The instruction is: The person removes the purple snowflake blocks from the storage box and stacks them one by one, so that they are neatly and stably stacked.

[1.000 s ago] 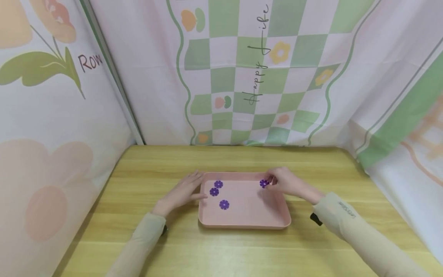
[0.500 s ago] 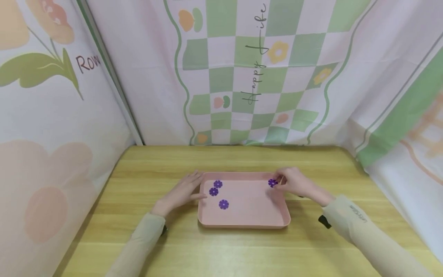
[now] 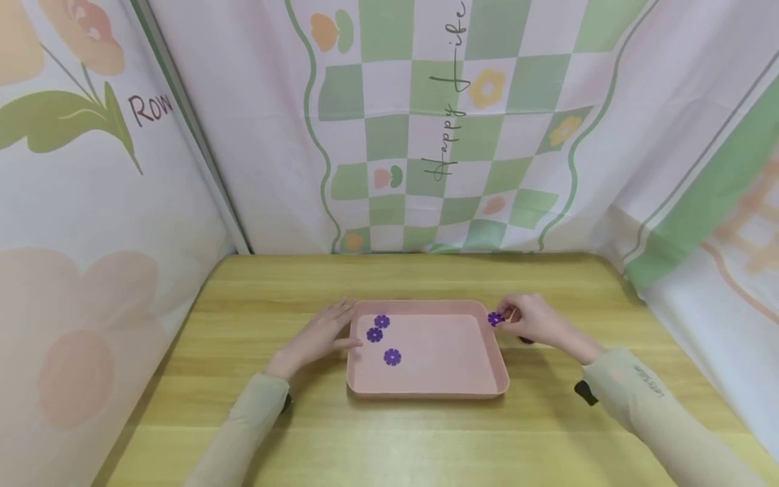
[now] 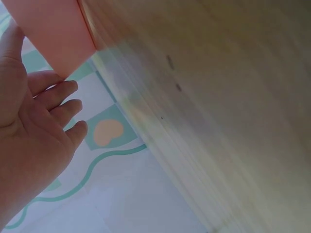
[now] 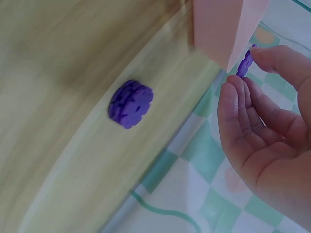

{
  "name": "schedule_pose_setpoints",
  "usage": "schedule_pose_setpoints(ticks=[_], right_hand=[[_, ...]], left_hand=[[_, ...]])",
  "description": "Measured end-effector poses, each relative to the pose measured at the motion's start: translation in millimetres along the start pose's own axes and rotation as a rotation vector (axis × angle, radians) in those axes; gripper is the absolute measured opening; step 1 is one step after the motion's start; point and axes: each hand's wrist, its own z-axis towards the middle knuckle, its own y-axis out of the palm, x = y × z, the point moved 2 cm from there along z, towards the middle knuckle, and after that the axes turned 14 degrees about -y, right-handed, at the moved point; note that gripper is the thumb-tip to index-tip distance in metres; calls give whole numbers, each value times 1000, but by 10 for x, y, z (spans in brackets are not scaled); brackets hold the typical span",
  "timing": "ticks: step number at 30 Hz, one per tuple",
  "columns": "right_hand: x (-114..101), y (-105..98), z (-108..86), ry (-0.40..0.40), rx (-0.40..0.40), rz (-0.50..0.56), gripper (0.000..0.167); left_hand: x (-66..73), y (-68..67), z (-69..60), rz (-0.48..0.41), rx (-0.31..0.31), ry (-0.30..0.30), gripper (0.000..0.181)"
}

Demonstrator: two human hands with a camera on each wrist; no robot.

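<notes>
My right hand (image 3: 531, 319) pinches a purple snowflake-shaped disc (image 3: 495, 318) between thumb and fingertips, just over the right rim of the pink tray (image 3: 450, 355). In the right wrist view the same disc (image 5: 245, 63) shows nearly edge-on, close to the tray's corner. Below that hand, a short stack of purple discs (image 5: 131, 104) stands on the table outside the tray. Three more discs lie flat inside at the left: one at the back (image 3: 381, 321), one beside it (image 3: 374, 335), one nearer the front (image 3: 392, 357). My left hand (image 3: 322, 335) rests at the tray's left side, fingers extended.
A wood-grain table (image 3: 389, 439) carries the tray. Behind it hangs a green-and-white checked curtain (image 3: 438, 135), with printed fabric (image 3: 79, 270) along the left side and more fabric at the right.
My right hand has carried the pinched disc rightward from inside the tray to its right rim, uncovering more of the stack beneath. The left hand stays in place.
</notes>
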Motion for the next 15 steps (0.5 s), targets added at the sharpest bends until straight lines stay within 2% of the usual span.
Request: schedule_pose_setpoints(ticks=[15], right_hand=[[186, -57, -202, 68, 17, -1, 22]], left_hand=[[15, -2, -8, -11, -5, -3, 81]])
